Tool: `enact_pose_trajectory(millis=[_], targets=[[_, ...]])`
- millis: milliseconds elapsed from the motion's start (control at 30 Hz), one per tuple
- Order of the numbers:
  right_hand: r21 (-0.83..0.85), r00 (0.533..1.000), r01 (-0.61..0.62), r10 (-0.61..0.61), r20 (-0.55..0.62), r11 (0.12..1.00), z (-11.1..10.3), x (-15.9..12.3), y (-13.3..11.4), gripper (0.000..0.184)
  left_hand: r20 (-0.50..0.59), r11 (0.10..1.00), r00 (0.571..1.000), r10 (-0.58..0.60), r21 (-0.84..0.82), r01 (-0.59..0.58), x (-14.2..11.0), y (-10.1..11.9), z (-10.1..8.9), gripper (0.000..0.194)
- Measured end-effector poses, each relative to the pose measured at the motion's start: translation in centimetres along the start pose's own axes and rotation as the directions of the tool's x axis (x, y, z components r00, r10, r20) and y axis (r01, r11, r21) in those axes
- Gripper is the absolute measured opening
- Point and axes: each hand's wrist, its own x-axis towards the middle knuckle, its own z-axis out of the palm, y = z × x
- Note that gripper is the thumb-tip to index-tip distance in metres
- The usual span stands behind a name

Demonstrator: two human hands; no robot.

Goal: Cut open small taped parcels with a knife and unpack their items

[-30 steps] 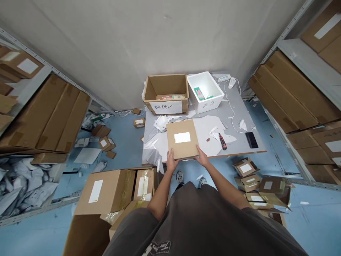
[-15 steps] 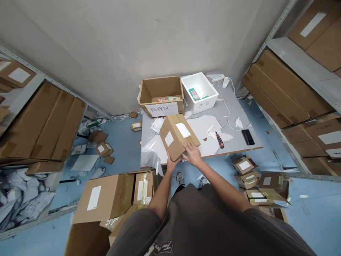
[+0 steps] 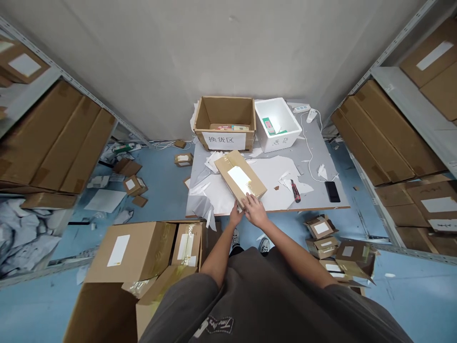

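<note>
A sealed cardboard box [image 3: 227, 167] with a white label [image 3: 240, 179] on its upper face is held at the table's front edge, set at an angle. My left hand [image 3: 235, 215] grips its near lower corner, the fingers partly hidden by the box. My right hand [image 3: 254, 209] lies over the near end, fingers on the top face beside the label. To the right, a red and black tool [image 3: 295, 190] rests on torn white paper [image 3: 274, 171]; what kind of tool is too small to tell.
An open carton [image 3: 224, 140] with a handwritten sign and a white foam box [image 3: 280, 141] stand at the table's back. A phone [image 3: 332, 191] lies at the right, attached to a white cable. Large cartons [image 3: 143, 252] sit at the lower left; loaded shelves flank both sides.
Both hands have tipped and turned the cardboard box: its labelled top shows more fully, and the left side's label is out of sight. The camera view has shifted slightly.
</note>
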Motion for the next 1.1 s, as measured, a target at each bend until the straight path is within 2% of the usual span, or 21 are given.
enact_pose_trajectory(millis=[67, 133, 233, 300, 367, 433, 533, 667, 800, 900, 967, 1100], targets=[[0.013, 1.0, 0.007, -0.007, 0.0, 1.0, -0.1, 0.1, 0.3, 0.072, -0.021, 0.996, 0.998, -0.059, 0.06, 0.06, -0.1, 0.7, -0.5, 0.105], [0.025, 1.0, 0.018, -0.018, -0.011, 1.0, 0.0, 0.1, 0.3, 0.075, -0.092, 0.989, 0.995, -0.039, 0.136, 0.052, -0.2, 1.8, -1.4, 0.104], [0.052, 0.997, 0.058, -0.055, -0.051, 0.997, 0.3, -0.3, 0.5, 0.073, -0.255, 0.961, 0.964, 0.073, 0.275, 0.0, -0.2, 4.3, -3.3, 0.092], [0.063, 0.991, 0.08, -0.072, -0.108, 0.995, 0.3, -0.6, 0.8, 0.069, -0.31, 0.928, 0.931, 0.193, 0.367, -0.07, 0.1, 6.7, -4.6, 0.082], [0.056, 0.983, 0.067, -0.057, -0.175, 0.996, -0.1, -0.8, 1.3, 0.066, -0.277, 0.872, 0.904, 0.326, 0.457, -0.174, 0.8, 9.5, -5.8, 0.075], [0.034, 0.973, 0.023, -0.015, -0.228, 0.999, -1.0, -0.7, 2.1, 0.067, -0.154, 0.794, 0.895, 0.419, 0.54, -0.279, 1.7, 12.2, -6.6, 0.075], [0.006, 0.959, -0.077, 0.076, -0.272, 0.997, -3.1, -0.5, 3.9, 0.068, 0.014, 0.715, 0.9, 0.436, 0.602, -0.355, 3.0, 14.9, -6.8, 0.083], [0.008, 0.912, -0.268, 0.256, -0.321, 0.963, -6.3, -1.8, 7.7, 0.072, 0.092, 0.672, 0.943, 0.321, 0.679, -0.295, 4.3, 15.6, -6.0, 0.092], [0.03, 0.817, -0.458, 0.434, -0.378, 0.888, -8.4, -5.9, 12.3, 0.073, 0.15, 0.552, 0.95, 0.275, 0.784, -0.284, 4.9, 15.2, -5.2, 0.093], [0.053, 0.746, -0.559, 0.529, -0.404, 0.828, -8.9, -9.5, 15.8, 0.075, 0.168, 0.481, 0.948, 0.27, 0.829, -0.284, 5.1, 15.5, -4.6, 0.092], [0.062, 0.717, -0.601, 0.572, -0.4, 0.797, -8.9, -11.1, 18.4, 0.074, 0.16, 0.467, 0.951, 0.264, 0.841, -0.272, 5.0, 15.7, -4.2, 0.092], [0.055, 0.724, -0.64, 0.625, -0.291, 0.767, -7.7, -11.7, 24.1, 0.069, 0.145, 0.485, 0.943, 0.301, 0.828, -0.282, 4.8, 15.4, -4.1, 0.093]])
